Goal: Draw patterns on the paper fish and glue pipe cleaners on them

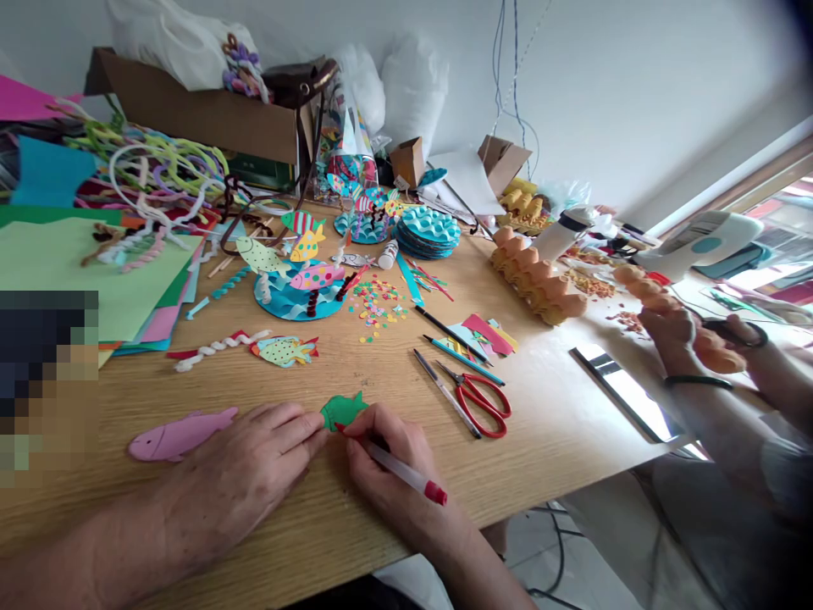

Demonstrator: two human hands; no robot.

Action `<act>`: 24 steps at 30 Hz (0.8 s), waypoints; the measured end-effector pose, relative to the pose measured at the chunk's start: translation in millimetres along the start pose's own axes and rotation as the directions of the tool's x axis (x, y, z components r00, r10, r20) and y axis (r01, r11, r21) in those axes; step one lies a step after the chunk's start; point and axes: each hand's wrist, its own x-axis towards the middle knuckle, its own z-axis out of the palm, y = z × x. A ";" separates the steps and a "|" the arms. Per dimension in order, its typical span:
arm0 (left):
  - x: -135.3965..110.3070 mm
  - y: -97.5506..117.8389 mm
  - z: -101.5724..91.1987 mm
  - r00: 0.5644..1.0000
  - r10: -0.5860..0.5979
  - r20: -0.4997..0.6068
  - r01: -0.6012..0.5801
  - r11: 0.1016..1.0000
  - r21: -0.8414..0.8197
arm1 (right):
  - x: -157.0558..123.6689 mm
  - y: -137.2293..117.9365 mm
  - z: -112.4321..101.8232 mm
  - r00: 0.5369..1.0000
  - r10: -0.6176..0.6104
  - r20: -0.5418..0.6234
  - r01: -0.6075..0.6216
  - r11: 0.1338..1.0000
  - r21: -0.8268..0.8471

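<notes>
Green paper fish (pixel 344 410) partly hidden by right fingers (pixel 383 422); co-worker's sleeve (pixel 788 462) blurred, cut off at right edge.

Head-worn view, facing forward-down, near tabletop (pixel 559 424)

The wooden table (pixel 539 457) bears a green fish (pixel 344 410), scissors (pixel 461 383), confetti (pixel 377 296).

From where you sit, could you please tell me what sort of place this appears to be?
Probably a handicraft workroom: in view are a tangle of fuzzy pipe cleaners, red-handled scissors, and a green fish cutout on the wooden table.
</notes>
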 end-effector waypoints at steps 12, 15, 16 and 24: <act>-3.1 -2.1 1.8 1.000 0.007 0.012 -0.007 1.000 -0.009 | -0.4 -1.1 0.4 0.999 0.041 0.035 -0.039 0.998 -0.047; -2.3 -1.7 1.6 1.000 -0.003 -0.008 0.003 1.000 -0.013 | -0.7 0.0 1.5 0.998 0.043 0.036 -0.041 0.998 -0.044; -1.6 -1.5 1.5 1.000 -0.005 -0.010 0.005 1.000 -0.008 | -0.8 0.2 1.6 0.999 0.035 0.032 -0.034 0.999 -0.042; 1.9 0.1 -0.4 1.000 0.009 -0.028 -0.008 0.998 0.055 | 0.1 -1.3 0.8 1.000 0.009 0.030 -0.008 0.998 -0.056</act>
